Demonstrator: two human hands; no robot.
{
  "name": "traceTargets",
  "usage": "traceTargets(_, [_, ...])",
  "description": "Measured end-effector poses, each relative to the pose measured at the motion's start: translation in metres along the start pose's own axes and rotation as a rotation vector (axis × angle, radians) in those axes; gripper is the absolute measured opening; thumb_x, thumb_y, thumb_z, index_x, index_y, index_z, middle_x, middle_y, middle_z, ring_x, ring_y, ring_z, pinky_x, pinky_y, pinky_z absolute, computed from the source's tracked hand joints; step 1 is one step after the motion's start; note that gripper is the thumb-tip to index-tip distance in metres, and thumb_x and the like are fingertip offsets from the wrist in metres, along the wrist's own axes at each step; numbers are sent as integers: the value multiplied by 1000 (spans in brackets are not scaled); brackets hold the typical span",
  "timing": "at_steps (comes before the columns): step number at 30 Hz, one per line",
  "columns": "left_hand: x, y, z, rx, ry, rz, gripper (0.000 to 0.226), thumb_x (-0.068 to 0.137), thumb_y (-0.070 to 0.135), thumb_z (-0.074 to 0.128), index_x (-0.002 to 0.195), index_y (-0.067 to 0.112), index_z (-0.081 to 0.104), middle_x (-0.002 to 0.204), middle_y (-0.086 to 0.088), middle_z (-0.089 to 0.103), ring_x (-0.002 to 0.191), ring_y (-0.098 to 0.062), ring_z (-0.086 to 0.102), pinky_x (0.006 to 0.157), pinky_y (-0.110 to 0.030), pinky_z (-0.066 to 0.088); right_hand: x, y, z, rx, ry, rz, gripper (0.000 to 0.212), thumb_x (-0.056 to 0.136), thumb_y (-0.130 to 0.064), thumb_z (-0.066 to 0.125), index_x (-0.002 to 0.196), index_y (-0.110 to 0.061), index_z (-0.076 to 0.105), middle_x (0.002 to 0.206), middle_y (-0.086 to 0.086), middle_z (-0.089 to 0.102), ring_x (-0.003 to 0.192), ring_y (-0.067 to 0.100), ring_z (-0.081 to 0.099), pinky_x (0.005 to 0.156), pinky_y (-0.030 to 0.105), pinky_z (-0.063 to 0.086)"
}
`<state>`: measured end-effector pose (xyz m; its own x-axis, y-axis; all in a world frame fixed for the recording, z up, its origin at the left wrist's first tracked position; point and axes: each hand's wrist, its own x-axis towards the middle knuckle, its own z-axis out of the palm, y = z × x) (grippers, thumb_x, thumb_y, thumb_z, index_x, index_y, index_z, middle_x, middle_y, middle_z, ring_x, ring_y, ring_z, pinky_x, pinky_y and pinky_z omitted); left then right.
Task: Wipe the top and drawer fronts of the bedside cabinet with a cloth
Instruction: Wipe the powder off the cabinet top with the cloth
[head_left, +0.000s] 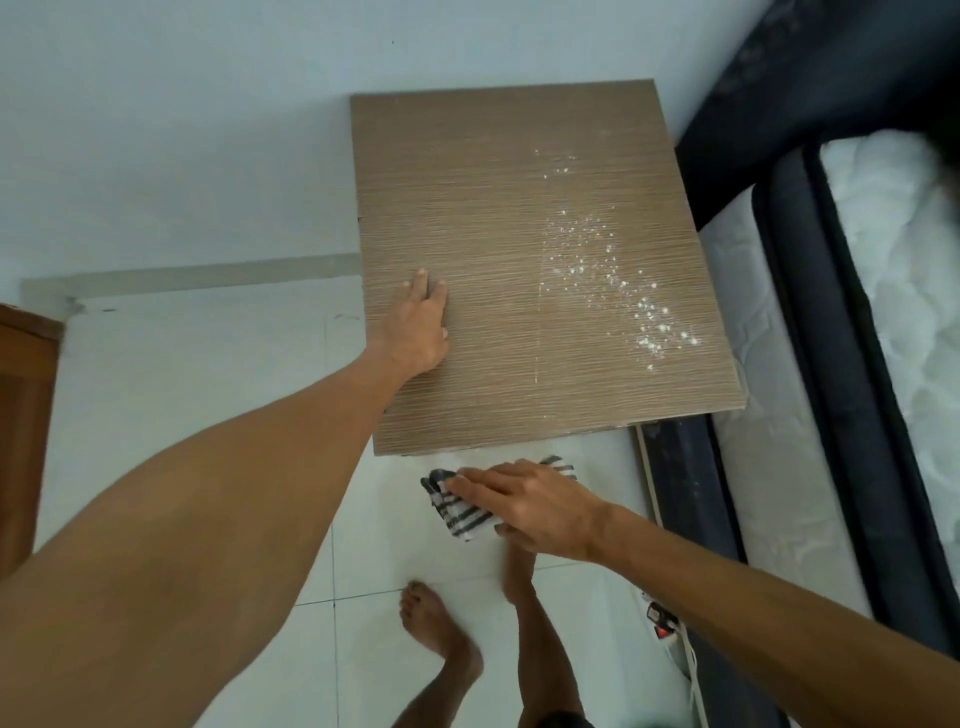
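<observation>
The left hand (421, 327) is laid flat, fingers spread, on the left part of the wood-grain top of the bedside cabinet (498, 249), where white powder specks (618, 280) are scattered toward the right side. The striped cloth (462, 509) is held below the cabinet's front edge, above the tiled floor (208, 389), the grip of the right hand (540, 506) being pressed around it. A mattress (779, 415) is seen just right of the cabinet.

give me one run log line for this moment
left hand: flat on cabinet top | right hand: holds striped cloth below front edge | white specks: unwiped
</observation>
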<state>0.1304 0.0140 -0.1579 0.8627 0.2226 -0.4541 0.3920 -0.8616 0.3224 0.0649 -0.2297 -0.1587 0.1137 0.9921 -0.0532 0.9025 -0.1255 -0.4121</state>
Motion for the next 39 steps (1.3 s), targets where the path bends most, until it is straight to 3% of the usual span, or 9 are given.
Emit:
traceTargets(3, [10, 11, -1, 56, 29, 19, 66, 99, 21, 48, 153, 9, 14, 162, -15, 3, 149, -34, 4, 120, -44, 14, 0, 32, -32, 50, 95, 76, 83, 69, -11, 82, 141, -6, 42, 129, 18, 61, 102, 32, 67, 87, 43, 57])
traceTargets(8, [41, 35, -9, 38, 61, 11, 68, 95, 23, 53, 151, 10, 18, 161, -15, 7, 148, -35, 10, 116, -51, 25, 41, 127, -107, 58, 248, 211, 69, 77, -2, 73, 140, 0, 46, 128, 23, 60, 92, 36, 68, 76, 43, 57])
traceTargets(12, [69, 49, -20, 33, 39, -73, 68, 98, 31, 48, 153, 13, 13, 163, -10, 2, 149, -31, 6, 118, -51, 21, 88, 212, -147, 9, 283, 268, 62, 86, -5, 62, 145, -5, 40, 132, 19, 58, 90, 32, 65, 75, 39, 57])
traceTargets(17, [90, 61, -25, 53, 41, -126, 72, 98, 33, 47, 154, 14, 7, 164, -7, -3, 150, -31, 4, 115, -52, 24, 144, 296, -174, -110, 268, 275, 54, 94, -11, 53, 146, -5, 38, 127, 22, 59, 91, 35, 65, 80, 44, 56])
traceTargets(23, [95, 63, -17, 54, 50, -147, 74, 99, 33, 46, 154, 11, 2, 163, -9, -5, 149, -35, 1, 117, -54, 19, 187, 357, -180, -143, 134, 399, 63, 95, -21, 53, 151, -12, 26, 150, 17, 37, 124, 37, 49, 103, 50, 43])
traceTargets(26, [96, 62, -15, 47, 52, -138, 73, 99, 31, 45, 154, 11, 2, 163, -10, -5, 149, -35, -1, 116, -55, 18, 188, 378, -170, -176, -85, 505, 80, 91, -62, 45, 155, -29, 11, 163, 12, 9, 146, 38, 14, 116, 56, 20])
traceTargets(29, [95, 61, -14, 49, 44, -144, 74, 99, 31, 46, 154, 12, 1, 163, -9, -7, 149, -35, -2, 117, -56, 16, 188, 383, -156, -140, -138, 636, 83, 82, -84, 20, 151, -47, -4, 163, 9, -13, 145, 44, -13, 111, 68, -3])
traceTargets(33, [95, 61, -16, 55, 34, -147, 74, 98, 31, 46, 154, 12, 1, 163, -8, -7, 149, -34, -2, 118, -56, 18, 178, 364, -131, -270, -12, 616, 78, 86, -79, 4, 153, -40, -7, 162, 15, -11, 147, 38, -13, 115, 63, -6])
traceTargets(39, [90, 64, -23, 47, 10, -131, 74, 98, 26, 46, 154, 11, 1, 163, -8, -7, 149, -33, -2, 117, -54, 16, 148, 317, -103, -308, 22, 518, 77, 93, -69, 1, 156, -25, -1, 161, 22, -7, 149, 35, -8, 118, 57, -3])
